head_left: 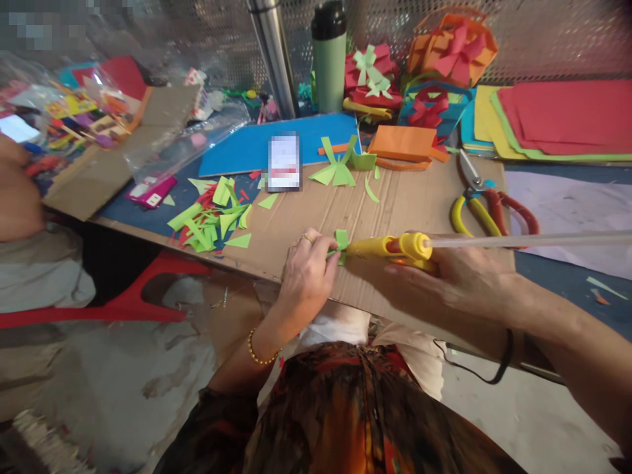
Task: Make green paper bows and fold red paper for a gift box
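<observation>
At the front of the cardboard sheet [395, 197], my left hand [311, 266] pinches a small green paper piece [341, 238] between thumb and fingers. My right hand [459, 270] is wrapped round a yellow hot glue gun [382, 247], whose nozzle points left at the green paper. A long clear glue stick [518, 240] sticks out of the gun's back toward the right. Whether the nozzle touches the paper I cannot tell. Beyond my hands lies a green paper bow [338, 168] with spread tails. Scissors [476, 191] with yellow and red handles rest partly open near my right hand.
Green and red paper scraps [212, 217] are heaped on the left. A phone [284, 161] lies on a blue board [237, 148]. Behind stand a green bottle [329, 59], a steel flask [276, 59] and paper bags [454, 49]. Coloured sheets [577, 115] are stacked right. Another person's arm [17, 191] is at left.
</observation>
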Motion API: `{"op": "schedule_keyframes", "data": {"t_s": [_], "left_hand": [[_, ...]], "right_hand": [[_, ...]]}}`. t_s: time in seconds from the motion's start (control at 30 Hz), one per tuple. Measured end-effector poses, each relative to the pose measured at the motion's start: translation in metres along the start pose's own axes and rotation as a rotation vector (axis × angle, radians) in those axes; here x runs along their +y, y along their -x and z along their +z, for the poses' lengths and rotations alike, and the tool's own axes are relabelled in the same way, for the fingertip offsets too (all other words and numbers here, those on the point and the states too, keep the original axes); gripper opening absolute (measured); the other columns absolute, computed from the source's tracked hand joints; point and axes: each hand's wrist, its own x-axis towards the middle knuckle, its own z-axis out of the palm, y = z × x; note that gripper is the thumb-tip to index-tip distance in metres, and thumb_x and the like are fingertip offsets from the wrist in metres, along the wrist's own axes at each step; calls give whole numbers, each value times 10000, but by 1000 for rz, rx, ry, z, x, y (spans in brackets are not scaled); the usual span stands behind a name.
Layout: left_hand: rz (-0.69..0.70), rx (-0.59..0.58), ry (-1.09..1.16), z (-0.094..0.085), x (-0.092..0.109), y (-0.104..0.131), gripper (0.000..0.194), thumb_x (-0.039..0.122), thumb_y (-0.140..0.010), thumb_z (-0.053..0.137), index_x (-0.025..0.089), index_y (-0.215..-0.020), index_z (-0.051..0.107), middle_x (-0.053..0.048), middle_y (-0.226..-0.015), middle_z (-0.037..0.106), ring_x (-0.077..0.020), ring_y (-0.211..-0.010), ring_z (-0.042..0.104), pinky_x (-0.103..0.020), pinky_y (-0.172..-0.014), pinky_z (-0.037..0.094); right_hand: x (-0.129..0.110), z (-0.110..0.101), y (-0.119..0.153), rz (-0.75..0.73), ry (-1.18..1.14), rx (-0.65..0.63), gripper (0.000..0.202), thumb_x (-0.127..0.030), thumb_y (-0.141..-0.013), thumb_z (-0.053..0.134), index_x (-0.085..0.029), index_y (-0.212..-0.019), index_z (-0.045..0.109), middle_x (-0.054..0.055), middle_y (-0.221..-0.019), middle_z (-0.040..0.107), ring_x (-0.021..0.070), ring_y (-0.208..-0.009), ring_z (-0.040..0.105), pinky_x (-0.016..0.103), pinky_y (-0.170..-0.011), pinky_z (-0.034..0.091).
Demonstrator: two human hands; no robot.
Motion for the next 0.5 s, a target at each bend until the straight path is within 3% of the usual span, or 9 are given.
{"op": "schedule_keyframes", "data": {"t_s": [0.2, 0.5], "left_hand": [[4, 11, 10, 1, 0, -1, 75, 133, -1011, 587, 203, -1010, 615, -58, -974, 662, -209, -864, 653, -329, -783, 535], [67, 70, 9, -9, -4, 6, 225, 85, -1058, 403, 213, -1121, 577, -44, -940, 684, -192, -836, 655, -320, -782, 510]], "right_hand": [[1, 5, 2, 58, 0, -21, 428, -575, -992, 492, -236, -1069, 742, -24, -574, 549, 158, -482, 460, 300, -531, 363], [6, 9, -2, 93, 34, -42, 507, -686, -952, 436, -255, -766, 628, -17, -525, 523, 147, -447, 444, 300, -461, 285]]}}
